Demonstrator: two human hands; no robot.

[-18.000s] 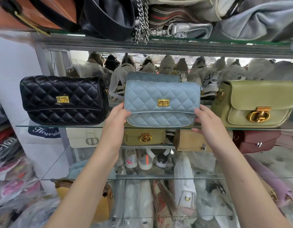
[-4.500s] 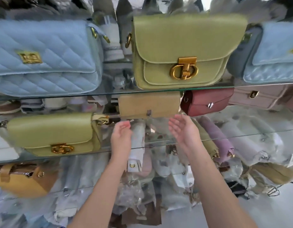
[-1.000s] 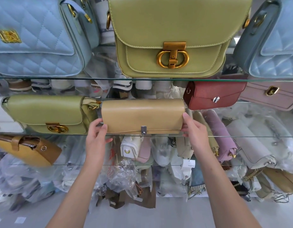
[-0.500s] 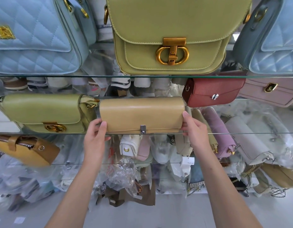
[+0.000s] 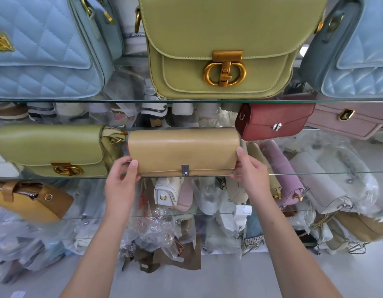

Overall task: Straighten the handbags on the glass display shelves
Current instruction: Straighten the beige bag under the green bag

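Handbags under work: tan flap bag (image 5: 183, 150) on the middle glass shelf (image 5: 315, 174), lying level, its silver clasp (image 5: 185, 170) right at the shelf's front edge. I read my left hand (image 5: 121, 179) clamped on the bag's left end, thumb over the front face, fingers tucked behind. My right hand (image 5: 249, 173) grips the right end the same way, thumb up on the corner.

Clearances, middle shelf: to the left, the olive bag (image 5: 51, 149) with gold buckle sits just beside the tan one; its strap hardware (image 5: 115, 136) touches or nearly touches the tan bag's upper left corner, I cannot tell which. To the right, the red bag (image 5: 272, 121) stands further back, its lower left corner overlapping the tan bag's top right corner in view; open shelf lies in front of it. A pink bag (image 5: 349, 121) follows to its right.

Upper shelf (image 5: 79, 101): large olive bag (image 5: 225, 50) directly above, flanked by a quilted blue bag (image 5: 42, 50) on the left and another blue bag (image 5: 358, 57) on the right, gaps between them.

Lower shelves: wrapped stock (image 5: 156, 231) crowded, a mustard bag (image 5: 29, 201) tilted at far left.
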